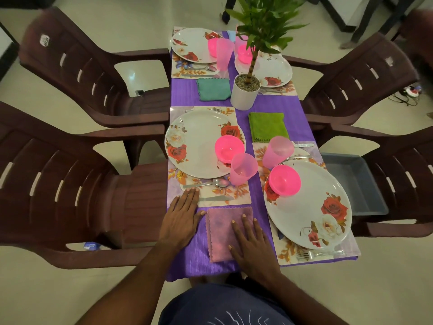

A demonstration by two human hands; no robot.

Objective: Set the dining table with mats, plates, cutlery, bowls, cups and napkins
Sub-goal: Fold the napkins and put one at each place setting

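The tablecloth (210, 259) is ribbed purple cloth, matt. The pink napkin (222, 233) looks soft and fuzzy (scalloped edge). Plates (199, 146) are glossy white with printed roses. Bowls (228, 147) and cups (242, 168) are translucent pink plastic. The spoon (210, 183) is shiny metal. Chairs (70, 184) are moulded brown plastic.

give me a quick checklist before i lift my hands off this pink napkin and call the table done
1. Pink napkin flat on the purple cloth: ok, right hand presses it.
2. Left hand off the napkin: ok, only its thumb is near the edge.
3. Knife on the near left mat: ok.
4. Green napkin and teal napkin laid: ok.
5. Fourth napkin, far end: cannot tell.
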